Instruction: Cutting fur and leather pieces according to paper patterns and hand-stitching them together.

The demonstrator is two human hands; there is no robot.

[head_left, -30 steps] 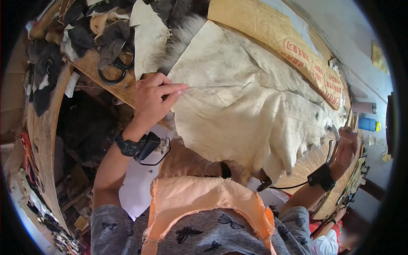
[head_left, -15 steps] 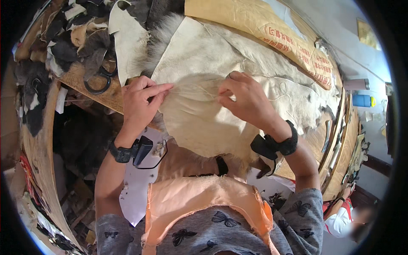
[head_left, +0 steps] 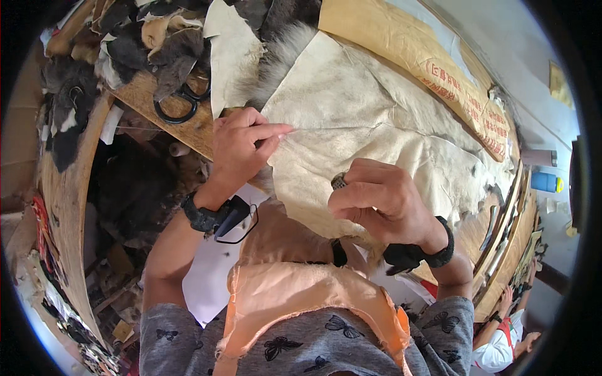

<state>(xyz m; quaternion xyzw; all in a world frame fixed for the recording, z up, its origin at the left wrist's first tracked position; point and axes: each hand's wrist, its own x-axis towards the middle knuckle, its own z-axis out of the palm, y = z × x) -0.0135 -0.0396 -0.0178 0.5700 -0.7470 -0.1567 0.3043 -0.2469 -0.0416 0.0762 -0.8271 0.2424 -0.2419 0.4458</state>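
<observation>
A large cream hide (head_left: pixel 351 94), skin side up with grey fur showing at its left edge, lies across the wooden bench. My left hand (head_left: pixel 251 141) grips its left edge at a seam running across it. My right hand (head_left: pixel 370 197) is closed over the lower middle of the hide, a metal band or thimble on one finger; what its fingers hold is hidden. A narrow cream hide strip (head_left: pixel 232 59) lies above my left hand.
Dark fur scraps (head_left: pixel 125 56) and black-handled scissors (head_left: pixel 169 106) lie upper left. A long tan paper (head_left: pixel 414 56) lies along the hide's back. A blue bottle (head_left: pixel 542 182) and grey tumbler (head_left: pixel 538 156) stand right. A co-worker (head_left: pixel 495 348) is at lower right.
My right hand moved from the far right in beside my left hand, where fine thread showed, then down toward me. My left hand stayed at the hide's edge.
</observation>
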